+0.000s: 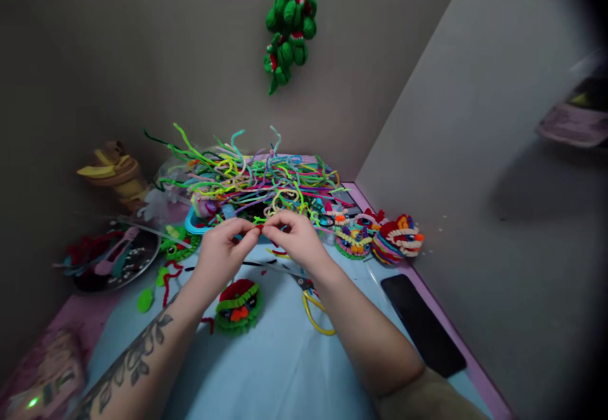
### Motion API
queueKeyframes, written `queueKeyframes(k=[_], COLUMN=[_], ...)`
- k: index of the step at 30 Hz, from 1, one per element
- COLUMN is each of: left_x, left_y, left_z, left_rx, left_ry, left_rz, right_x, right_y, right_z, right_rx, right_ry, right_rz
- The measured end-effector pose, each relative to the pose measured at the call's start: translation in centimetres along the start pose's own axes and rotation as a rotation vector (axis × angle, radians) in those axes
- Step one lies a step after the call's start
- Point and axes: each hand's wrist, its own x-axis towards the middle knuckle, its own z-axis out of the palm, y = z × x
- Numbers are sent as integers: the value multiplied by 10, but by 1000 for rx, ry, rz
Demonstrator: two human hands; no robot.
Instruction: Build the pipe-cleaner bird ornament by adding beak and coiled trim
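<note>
Both hands meet above the middle of the table, fingertips nearly touching. My left hand and my right hand each pinch a short red piece of pipe cleaner, mostly hidden by the fingers. Below them on the blue cloth lies a round pipe-cleaner face, green and red with dark eyes and an orange mouth. Scissors with yellow handles rest beside my right forearm, which partly covers them. Left of my left wrist are a bent red pipe cleaner and a green fuzzy piece.
Behind the hands rises a tangled heap of coloured pipe cleaners. A metal tray with tools stands left. More pipe-cleaner figures and a black phone lie right. A green bundle hangs on the wall.
</note>
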Motion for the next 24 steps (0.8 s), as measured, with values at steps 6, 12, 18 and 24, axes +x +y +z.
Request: queueKeyframes(k=[6,12,18,24], left_x=[0,-3,-2,4], left_y=[2,6,5,-1], left_z=[3,8,6,-7], left_rx=[-44,-38,-96,-191], left_ry=[-15,-23,-113,-160], left_rz=[-68,-126,-179,-184], right_x=[1,-1,-1,-1], right_y=[2,5,9,4], right_z=[0,6,4,-3], right_rx=[131,-2,11,-46], right_ry=[-19,109,52,-162], right_rz=[48,-16,5,45])
